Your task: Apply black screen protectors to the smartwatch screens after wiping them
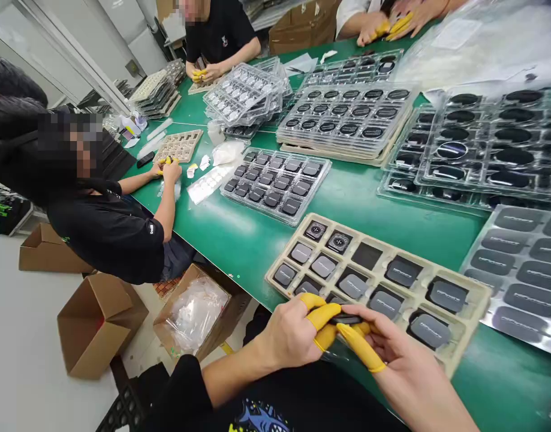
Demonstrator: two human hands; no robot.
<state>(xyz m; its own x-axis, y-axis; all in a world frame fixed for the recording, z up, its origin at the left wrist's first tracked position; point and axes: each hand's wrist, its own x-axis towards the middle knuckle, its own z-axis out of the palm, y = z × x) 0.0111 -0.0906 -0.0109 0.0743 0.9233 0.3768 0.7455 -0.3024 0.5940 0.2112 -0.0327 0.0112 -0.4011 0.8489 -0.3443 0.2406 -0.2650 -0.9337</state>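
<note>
My left hand (pixel 302 327) and my right hand (pixel 387 354), both with yellow finger cots, pinch a small dark rounded part (pixel 346 318) between them. Fingers cover much of it, and its exact kind cannot be made out. Just beyond, a beige compartment tray (pixel 475 291) lies on the table. Several of its pockets hold square black-grey pieces with printed lettering, such as one piece (pixel 403 272). Two others in the far row show a round patterned face, like one piece (pixel 339 241). One pocket (pixel 367 256) shows only its dark lining.
Right of the tray lies a silver sheet of dark labels (pixel 495 262). Clear trays of black parts (pixel 275 183) and stacked trays (pixel 342 114) stand farther back. Co-workers sit at the left (pixel 122 234) and far side (pixel 221 36). Cardboard boxes (pixel 99 324) stand on the floor.
</note>
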